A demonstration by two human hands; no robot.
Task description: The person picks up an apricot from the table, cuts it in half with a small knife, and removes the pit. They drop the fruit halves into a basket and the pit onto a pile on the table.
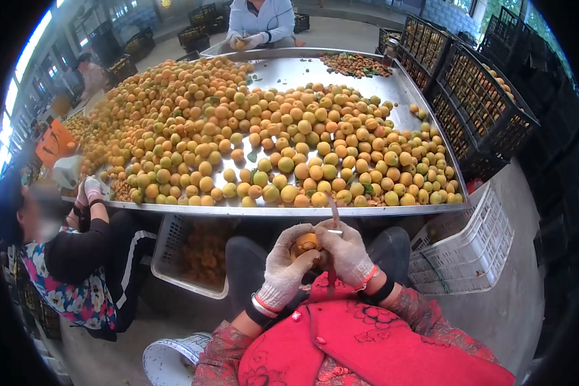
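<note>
Over a red apron (367,341), the gloved left hand (286,267) curls its fingers around an orange fruit (305,243), held just below the worktop (341,210) edge. The gloved right hand (346,252) is closed on a knife (334,212), touching the fruit. Beyond, the worktop carries heaped fruit (270,141). Black crates (476,96) stand to the right.

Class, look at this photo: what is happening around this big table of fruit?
The camera wearer's gloved left hand holds an orange fruit while the right hand works a knife at it. Ahead, a metal table is heaped with yellow-orange fruit. Two other people sit at it handling fruit; crates stand around.
</note>
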